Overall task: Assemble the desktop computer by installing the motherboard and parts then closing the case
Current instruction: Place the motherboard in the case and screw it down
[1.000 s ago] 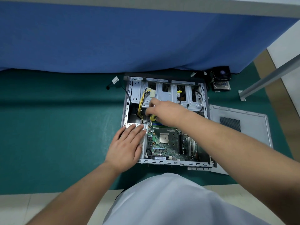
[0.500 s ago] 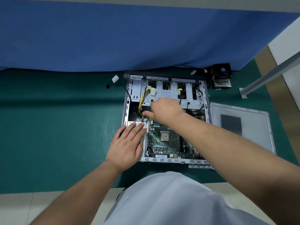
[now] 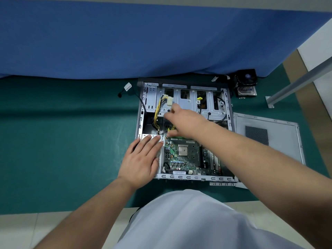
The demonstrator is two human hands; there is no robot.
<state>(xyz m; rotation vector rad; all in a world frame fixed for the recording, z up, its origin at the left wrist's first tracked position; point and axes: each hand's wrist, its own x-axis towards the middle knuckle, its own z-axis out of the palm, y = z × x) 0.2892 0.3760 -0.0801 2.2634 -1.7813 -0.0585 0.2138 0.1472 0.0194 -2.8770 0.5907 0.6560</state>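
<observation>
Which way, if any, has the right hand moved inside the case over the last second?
Yes. Half a second ago it dipped towards the motherboard; now the right hand is back up, fingers near the white connector on the yellow cables.

I see my right hand (image 3: 181,123) and yellow cables (image 3: 158,112) crowding the case (image 3: 228,112); green mat (image 3: 62,141) leftward lies open.

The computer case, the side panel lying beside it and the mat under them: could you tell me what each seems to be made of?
Computer case: apparently bare sheet metal, dull silver, with stamped slots and folded edges.
Side panel: likely the same metal, matt grey, with a perforated vent.
Mat: smooth dark green sheet, perhaps rubber or vinyl; its soft sheen leaves that open.
</observation>
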